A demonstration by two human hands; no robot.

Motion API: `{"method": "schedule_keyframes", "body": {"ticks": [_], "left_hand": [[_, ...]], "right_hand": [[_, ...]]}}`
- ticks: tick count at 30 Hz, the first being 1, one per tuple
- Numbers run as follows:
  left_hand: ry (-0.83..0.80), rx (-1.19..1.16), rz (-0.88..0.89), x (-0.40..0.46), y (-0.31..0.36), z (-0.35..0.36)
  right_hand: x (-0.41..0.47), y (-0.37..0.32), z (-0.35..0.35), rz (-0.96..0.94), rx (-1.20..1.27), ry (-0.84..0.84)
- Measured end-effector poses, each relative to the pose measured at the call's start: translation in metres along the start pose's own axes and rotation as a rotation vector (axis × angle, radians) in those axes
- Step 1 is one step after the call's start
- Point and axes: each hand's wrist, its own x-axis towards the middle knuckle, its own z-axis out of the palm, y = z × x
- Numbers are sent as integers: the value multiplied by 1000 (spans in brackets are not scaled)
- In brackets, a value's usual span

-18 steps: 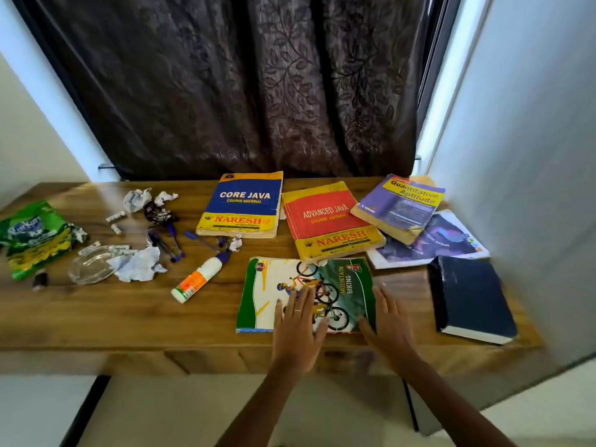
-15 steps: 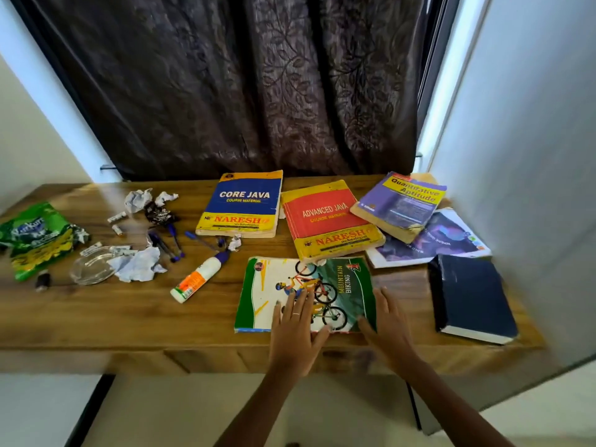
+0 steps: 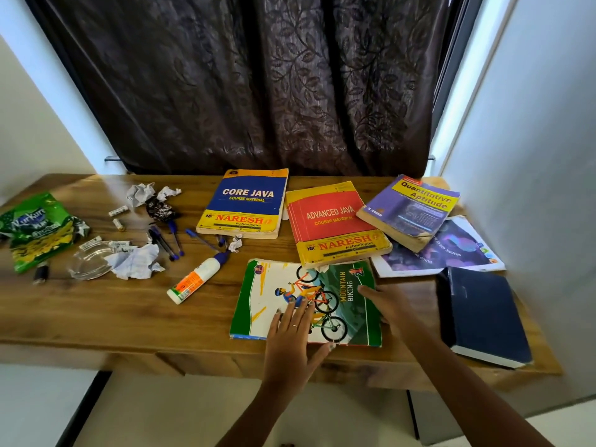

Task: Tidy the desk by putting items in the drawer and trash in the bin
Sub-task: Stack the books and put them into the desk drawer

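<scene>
A green and white Mountain Biking notebook (image 3: 274, 295) lies flat at the desk's front edge. My left hand (image 3: 295, 333) rests flat on its near half, fingers spread. My right hand (image 3: 392, 308) lies open at its right edge, fingertips on the cover. Behind it are a blue Core Java book (image 3: 246, 203), a red Advanced Java book (image 3: 335, 224) and a purple Quantitative Aptitude book (image 3: 411, 209). A dark blue book (image 3: 483, 314) sits at the right. A glue bottle (image 3: 196, 277), several pens (image 3: 167, 237) and crumpled papers (image 3: 135, 262) lie to the left.
A green snack packet (image 3: 38, 230) lies at the far left beside a clear glass dish (image 3: 88, 261). Two small batteries (image 3: 118, 217) and a dark wrapper (image 3: 161, 208) sit near the back. A printed sheet (image 3: 451, 250) is under the purple book. A wall stands close on the right, a dark curtain behind.
Both hands have slid a little farther onto the Mountain Biking notebook; the right fingertips now reach onto its cover. The notebook has not visibly moved.
</scene>
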Motion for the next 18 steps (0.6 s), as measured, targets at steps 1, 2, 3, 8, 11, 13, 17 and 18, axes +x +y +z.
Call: {"method": "schedule_keyframes", "body": {"ticks": [1, 2, 3, 8, 11, 13, 17, 18], "left_hand": [[7, -15, 4, -1, -1, -1], [30, -33, 11, -2, -3, 0], [45, -48, 15, -2, -5, -1], [126, -98, 97, -8, -28, -4], [253, -87, 106, -6, -38, -11], [397, -39, 81, 0, -41, -20], [577, 19, 51, 28, -45, -52], [564, 21, 20, 38, -47, -60]], "right_hand": [[-1, -2, 0, 8, -3, -29], [-2, -3, 1, 18, -21, -63], [-2, -3, 1, 30, -38, -105], [-10, -9, 4, -20, -149, -269], [-26, -23, 4, -156, -211, -296], [-42, -35, 3, -257, -181, -331], [-64, -60, -4, -361, -63, -369], [-66, -62, -5, -347, -7, -368]]}}
